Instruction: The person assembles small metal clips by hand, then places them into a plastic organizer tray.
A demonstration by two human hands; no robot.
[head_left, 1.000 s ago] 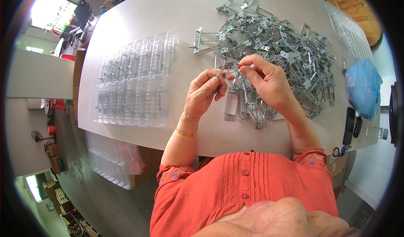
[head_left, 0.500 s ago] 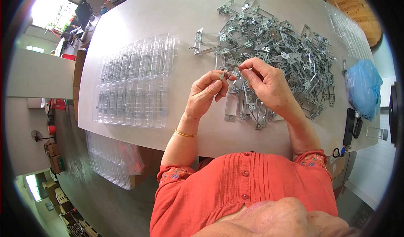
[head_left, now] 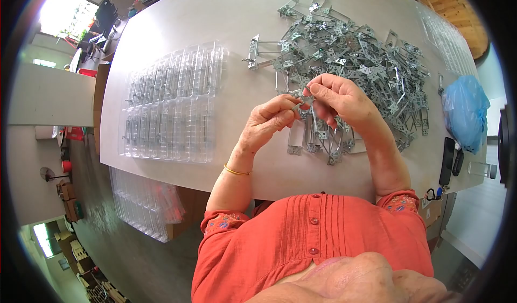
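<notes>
My left hand [head_left: 271,119] is closed, its thumb and fingertips pinching a small metal bracket [head_left: 305,99]. From the other side my right hand [head_left: 340,99] grips the same piece between thumb and forefinger, its other fingers curled below. The fingers cover much of the bracket, so its full shape is hidden. Just beyond both hands spreads a big tangled heap of silvery metal brackets [head_left: 350,53] joined by thin rods. One bracket frame [head_left: 253,51] sticks out at the heap's left edge.
A clear plastic tray [head_left: 169,105] with metal parts in its slots lies left on the table [head_left: 237,12]. More clear trays [head_left: 141,203] stand below the table edge. At right are a blue plastic bag [head_left: 466,114], a black phone [head_left: 447,162] and a glass [head_left: 481,170].
Both hands have turned around the bracket. My left fingers now point more to the right, and my right hand's lower fingers have come into view beneath it.
</notes>
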